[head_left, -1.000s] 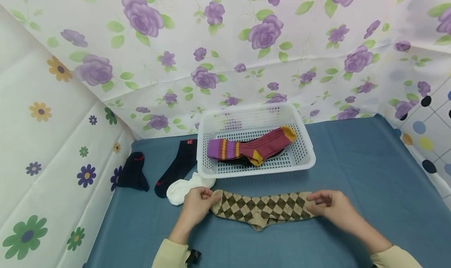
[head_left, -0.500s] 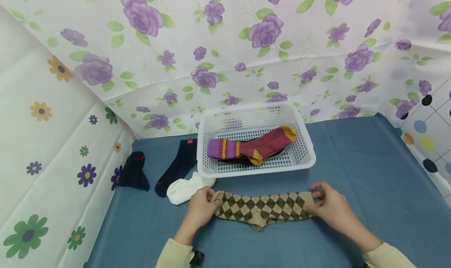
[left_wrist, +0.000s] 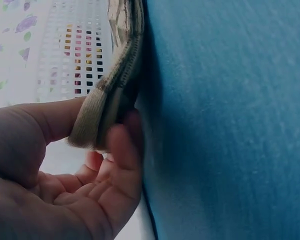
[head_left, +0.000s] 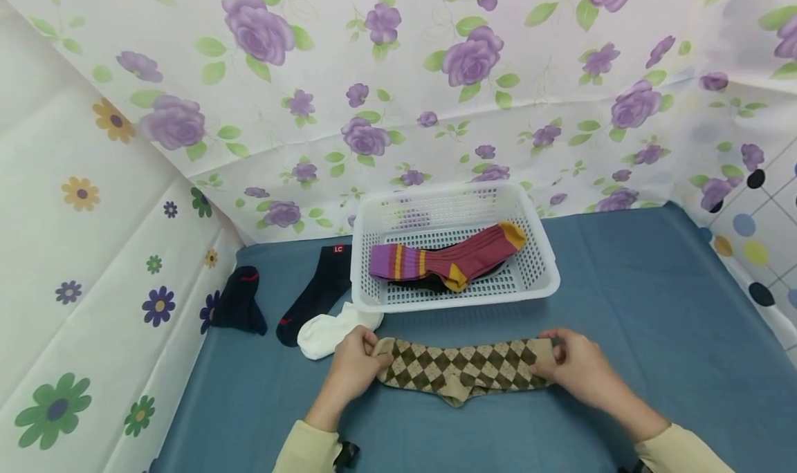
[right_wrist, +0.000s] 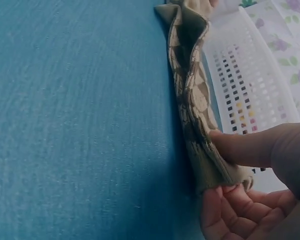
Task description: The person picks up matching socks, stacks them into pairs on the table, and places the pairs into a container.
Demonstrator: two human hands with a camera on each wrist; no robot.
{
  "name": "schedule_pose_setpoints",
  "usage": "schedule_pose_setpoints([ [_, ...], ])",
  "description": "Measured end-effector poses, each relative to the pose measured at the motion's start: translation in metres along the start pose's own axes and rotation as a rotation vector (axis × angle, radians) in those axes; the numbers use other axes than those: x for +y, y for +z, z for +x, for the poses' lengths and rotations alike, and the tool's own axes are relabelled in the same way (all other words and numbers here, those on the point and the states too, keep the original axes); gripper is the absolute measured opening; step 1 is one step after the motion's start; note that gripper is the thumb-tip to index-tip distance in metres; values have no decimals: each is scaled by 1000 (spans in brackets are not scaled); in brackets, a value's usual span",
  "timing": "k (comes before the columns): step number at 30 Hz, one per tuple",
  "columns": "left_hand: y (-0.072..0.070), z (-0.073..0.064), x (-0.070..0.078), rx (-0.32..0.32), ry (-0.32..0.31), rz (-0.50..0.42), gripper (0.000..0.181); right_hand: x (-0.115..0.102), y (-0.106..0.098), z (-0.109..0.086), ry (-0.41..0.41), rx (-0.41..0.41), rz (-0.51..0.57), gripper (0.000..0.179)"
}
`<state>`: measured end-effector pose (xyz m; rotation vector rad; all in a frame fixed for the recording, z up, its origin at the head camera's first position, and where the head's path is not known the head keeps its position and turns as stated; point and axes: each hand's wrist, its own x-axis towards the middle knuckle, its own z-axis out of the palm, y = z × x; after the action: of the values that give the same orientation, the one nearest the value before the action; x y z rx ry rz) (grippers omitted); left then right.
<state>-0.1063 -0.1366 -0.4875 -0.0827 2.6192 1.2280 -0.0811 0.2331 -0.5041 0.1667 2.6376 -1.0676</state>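
Note:
A beige and brown argyle sock (head_left: 492,366) lies stretched sideways on the blue cloth, its heel pointing toward me. At its left end, the toe, my left hand (head_left: 356,364) pinches the knit between thumb and fingers. The plain cuff at the right end is gripped by my right hand (head_left: 579,366), thumb on top and fingers beneath. In the left wrist view the toe end (left_wrist: 92,117) rises a little off the cloth beside the thumb. The right wrist view shows the cuff (right_wrist: 212,172) bunched into folds over the fingertips.
Behind the sock stands a white perforated basket (head_left: 454,305) holding a maroon and purple striped sock (head_left: 448,258) over something black. To its left lie a white sock (head_left: 330,331), a navy sock (head_left: 314,293) and a folded dark sock (head_left: 239,303). Floral sheets rise behind and beside the cloth.
My right hand has moved slightly left and closed its fingers on the sock's cuff. The left hand has shifted a little right at the toe. The sock itself has hardly moved.

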Motion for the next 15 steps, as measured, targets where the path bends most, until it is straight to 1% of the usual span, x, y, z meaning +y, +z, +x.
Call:
schedule_pose_setpoints([
  [3, -2, 1, 0, -14, -16, -41, 34, -1, -2, 1, -16, 41, -14, 65],
  [5, -2, 1, 0, -24, -19, -45, 36, -1, -3, 1, -17, 57, -24, 63],
  [7, -1, 2, -2, -37, -21, -36, 32, 0, -4, 2, -11, 58, -40, 63],
  [10, 2, 4, -4, -49, -24, -3, 22, 3, -2, 3, 7, 35, -61, 67],
  [13, 4, 5, -5, -39, -12, 23, 18, 4, -1, 5, 18, 16, -80, 72],
  [15, 5, 5, -4, -24, 6, 37, 19, 3, -2, 5, -5, 40, -116, 76],
])
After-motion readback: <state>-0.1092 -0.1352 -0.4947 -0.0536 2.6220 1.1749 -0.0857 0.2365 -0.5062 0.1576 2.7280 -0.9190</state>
